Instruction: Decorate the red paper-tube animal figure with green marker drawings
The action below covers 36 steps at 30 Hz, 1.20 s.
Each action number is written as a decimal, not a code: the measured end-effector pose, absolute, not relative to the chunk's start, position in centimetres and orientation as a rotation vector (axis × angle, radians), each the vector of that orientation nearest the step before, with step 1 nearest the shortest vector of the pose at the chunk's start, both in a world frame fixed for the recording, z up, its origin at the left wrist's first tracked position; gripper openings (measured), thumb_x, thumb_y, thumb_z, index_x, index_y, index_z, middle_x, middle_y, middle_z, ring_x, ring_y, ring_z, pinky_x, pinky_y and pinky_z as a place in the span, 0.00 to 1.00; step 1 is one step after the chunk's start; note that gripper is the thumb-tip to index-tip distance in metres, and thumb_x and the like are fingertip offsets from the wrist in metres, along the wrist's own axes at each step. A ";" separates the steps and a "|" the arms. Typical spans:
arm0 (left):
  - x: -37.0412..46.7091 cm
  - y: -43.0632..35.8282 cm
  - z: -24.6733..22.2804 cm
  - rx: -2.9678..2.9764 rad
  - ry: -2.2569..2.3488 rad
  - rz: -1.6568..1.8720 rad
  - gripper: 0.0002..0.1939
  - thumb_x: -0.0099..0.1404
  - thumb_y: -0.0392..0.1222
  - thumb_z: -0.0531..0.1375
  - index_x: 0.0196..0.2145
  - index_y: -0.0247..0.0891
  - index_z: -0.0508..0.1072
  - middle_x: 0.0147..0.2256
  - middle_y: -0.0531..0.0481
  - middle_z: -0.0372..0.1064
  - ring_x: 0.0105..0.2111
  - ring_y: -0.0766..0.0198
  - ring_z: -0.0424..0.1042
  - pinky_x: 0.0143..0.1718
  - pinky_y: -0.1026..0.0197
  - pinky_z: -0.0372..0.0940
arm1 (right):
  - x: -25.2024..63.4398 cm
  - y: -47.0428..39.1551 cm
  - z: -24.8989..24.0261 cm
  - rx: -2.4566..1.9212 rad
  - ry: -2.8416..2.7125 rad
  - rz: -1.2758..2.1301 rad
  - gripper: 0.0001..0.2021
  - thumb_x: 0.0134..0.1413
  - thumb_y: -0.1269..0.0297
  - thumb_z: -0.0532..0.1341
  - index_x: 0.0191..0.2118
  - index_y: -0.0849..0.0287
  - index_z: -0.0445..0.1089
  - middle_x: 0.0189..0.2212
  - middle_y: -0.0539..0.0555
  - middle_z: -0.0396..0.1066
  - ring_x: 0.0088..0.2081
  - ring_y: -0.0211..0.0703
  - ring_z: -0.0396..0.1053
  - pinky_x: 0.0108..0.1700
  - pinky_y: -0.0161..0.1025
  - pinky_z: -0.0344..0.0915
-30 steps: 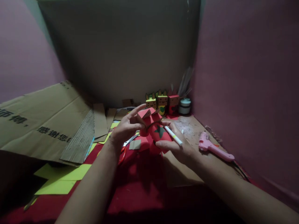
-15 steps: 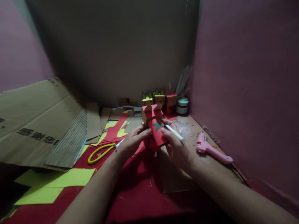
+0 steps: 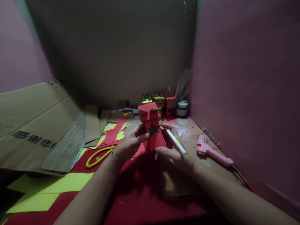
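Over the red cloth (image 3: 138, 200), between two hands, holding up a red paper figure (image 3: 154, 140) roughly upright, with its box head (image 3: 148, 116) above and a dark star (image 3: 153, 129) on its front. Gripping the figure from its left side with thumb and fingers of the left hand (image 3: 131, 143). Clasping its lower right side with the right hand (image 3: 178, 153) and holding, slanted across that same hand, a white pen (image 3: 175, 141). Facing, farther back, two yellow box-headed figures (image 3: 159, 102) and a similar red one (image 3: 170, 108) just beside a pale lidded pot (image 3: 182, 110). Having well to the right a pink glue gun (image 3: 208, 150) on a brown board (image 3: 194, 131). Having to the left, on the cloth, a yellow loop handle (image 3: 87, 163), a red paper strip (image 3: 114, 132) and, farther out, a large printed cardboard sheet (image 3: 30, 115)
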<state>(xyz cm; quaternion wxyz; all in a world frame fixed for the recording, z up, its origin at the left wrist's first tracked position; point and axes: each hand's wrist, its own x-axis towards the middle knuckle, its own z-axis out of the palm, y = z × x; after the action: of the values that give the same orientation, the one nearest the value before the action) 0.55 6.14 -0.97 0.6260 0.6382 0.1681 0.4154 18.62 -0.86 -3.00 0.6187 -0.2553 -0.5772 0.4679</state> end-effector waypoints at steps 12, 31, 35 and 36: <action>0.3 5.6 -0.1 1.629 0.389 0.855 0.39 0.56 0.33 0.73 0.63 0.45 0.67 0.63 0.42 0.68 0.61 0.42 0.69 0.56 0.52 0.68 | 18.9 0.3 -3.5 -0.729 -1.375 0.918 0.29 0.48 0.57 0.75 0.52 0.47 0.61 0.54 0.56 0.70 0.44 0.49 0.75 0.48 0.51 0.74; 2.7 4.1 -1.8 1.731 0.626 1.188 0.47 0.61 0.41 0.70 0.71 0.46 0.49 0.68 0.37 0.58 0.67 0.43 0.61 0.60 0.50 0.67 | 18.2 0.3 -4.0 -0.711 -1.269 0.907 0.24 0.51 0.59 0.73 0.49 0.48 0.61 0.51 0.54 0.72 0.40 0.47 0.79 0.42 0.46 0.79; 3.1 4.1 -2.3 1.828 0.689 1.252 0.45 0.64 0.41 0.66 0.71 0.45 0.47 0.66 0.34 0.59 0.64 0.43 0.65 0.57 0.47 0.69 | 18.2 0.3 -4.2 -0.711 -1.271 0.903 0.24 0.52 0.61 0.72 0.50 0.48 0.61 0.52 0.53 0.72 0.40 0.44 0.79 0.43 0.45 0.78; 3.2 4.1 -2.5 1.849 0.699 1.275 0.44 0.64 0.41 0.65 0.71 0.44 0.47 0.66 0.34 0.60 0.64 0.43 0.66 0.57 0.46 0.70 | 18.2 0.3 -4.2 -0.708 -1.274 0.900 0.23 0.52 0.62 0.72 0.50 0.48 0.61 0.52 0.53 0.72 0.40 0.44 0.79 0.43 0.45 0.78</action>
<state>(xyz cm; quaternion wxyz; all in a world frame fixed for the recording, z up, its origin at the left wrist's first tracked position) 3.22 4.13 -2.45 0.3845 0.7257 0.2742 0.5003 18.21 0.27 -4.25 0.6551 -0.3123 -0.5620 0.3969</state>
